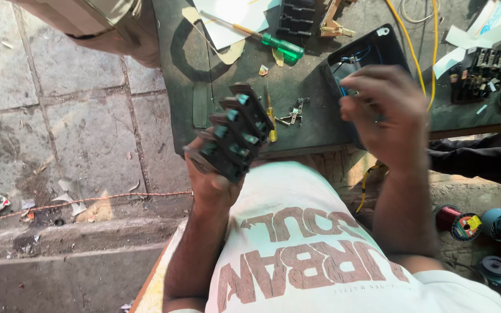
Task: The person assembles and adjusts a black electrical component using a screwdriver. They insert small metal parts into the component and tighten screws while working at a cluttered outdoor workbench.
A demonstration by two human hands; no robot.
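My left hand (207,179) is closed around a black plastic terminal block with teal caps (233,132) — raised clear of the bench. My right hand (387,113), fingers curled — grip unclear — is at the open black plastic enclosure (378,49); blue wires inside look unconnected, so the block appears not yet fitted.
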